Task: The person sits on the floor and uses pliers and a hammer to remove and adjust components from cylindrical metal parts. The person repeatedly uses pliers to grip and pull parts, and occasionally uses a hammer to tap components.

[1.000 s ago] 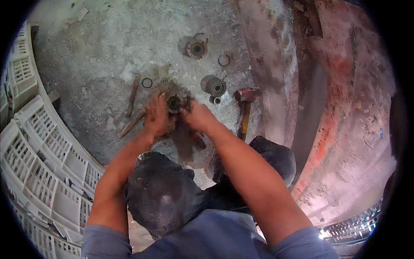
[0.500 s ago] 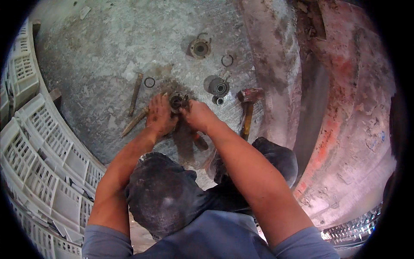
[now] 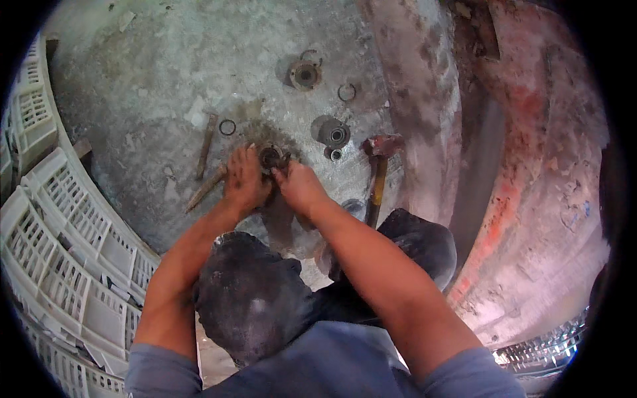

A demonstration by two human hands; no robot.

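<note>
On the concrete floor [image 3: 152, 99], both hands' grip around a round metal part [image 3: 271, 156].

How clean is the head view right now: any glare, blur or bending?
Head view: soft even daylight, no glare; the white crates bow along the left rim from fisheye; corners black; both hands, left hand and right hand, fairly sharp on the round metal part.
</note>
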